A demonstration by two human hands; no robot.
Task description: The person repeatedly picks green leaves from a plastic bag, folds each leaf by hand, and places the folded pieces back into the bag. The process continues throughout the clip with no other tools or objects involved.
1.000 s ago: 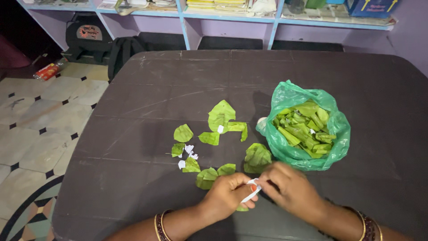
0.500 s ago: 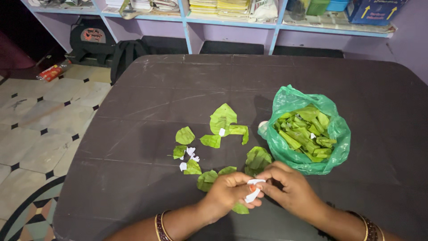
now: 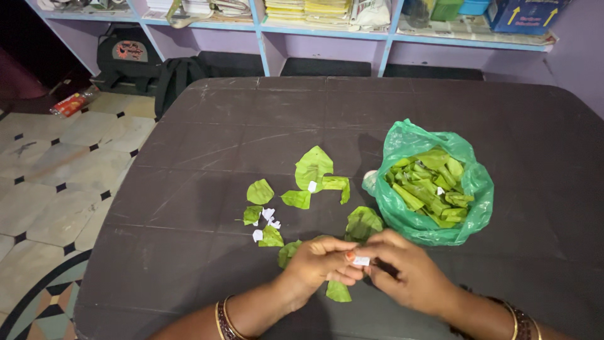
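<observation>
A view from above onto a dark, scuffed rectangular table; near its front edge, about the middle, two bare hands meet. The left hand and the right hand both pinch a small white scrap of paper between thumb and fingertips, each hand closed on it; bangles show on both wrists. Half a second ago the scrap hung as a longer curled strip between the hands; now only a small square of it shows, and the hands have drawn closer together — the left hand now covers more of the leaf pieces beneath it.

A small green leaf piece lies on the table just under the left hand, towards the front edge. Beyond the hands, towards the table's centre, torn green leaf pieces lie scattered, with tiny white paper bits among them; a crumpled green leaf sits just past the right hand's fingers. These have not moved since the earlier frames.

To the right of centre stands an open green plastic bag full of folded green leaves, touching the crumpled leaf's side; it is unchanged.

Past the far edge run blue-edged shelves holding papers and boxes; to the left, a patterned tiled floor.
</observation>
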